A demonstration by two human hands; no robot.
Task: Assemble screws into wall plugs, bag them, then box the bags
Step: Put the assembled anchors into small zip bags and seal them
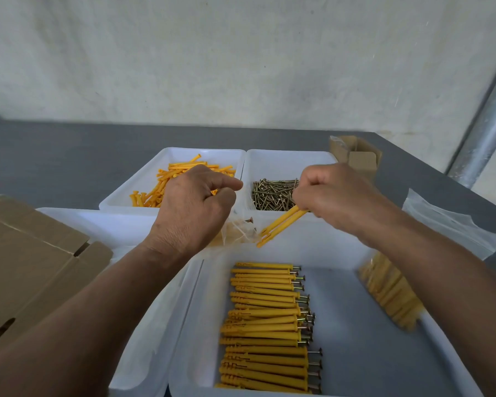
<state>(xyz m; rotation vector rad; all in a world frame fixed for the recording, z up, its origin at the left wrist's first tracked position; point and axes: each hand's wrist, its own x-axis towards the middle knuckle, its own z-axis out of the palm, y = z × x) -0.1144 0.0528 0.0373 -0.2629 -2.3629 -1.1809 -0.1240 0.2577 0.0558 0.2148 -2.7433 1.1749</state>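
My left hand (195, 202) pinches the top of a small clear bag (239, 232) that hangs below it with a few plugs and a screw inside. My right hand (332, 193) grips two yellow wall plugs (281, 224) whose tips point down at the bag's mouth. Below, a white tray (355, 353) holds a neat stack of assembled plugs with screws (269, 325). At the back, one white tray holds loose yellow plugs (166, 181) and another holds loose screws (272, 193).
A filled bag of plugs (390, 293) lies blurred at the near tray's right edge under my right forearm. Empty clear bags (447, 222) lie at the right. A flat cardboard box (32, 267) sits at the left, a small open carton (355, 156) behind the screw tray.
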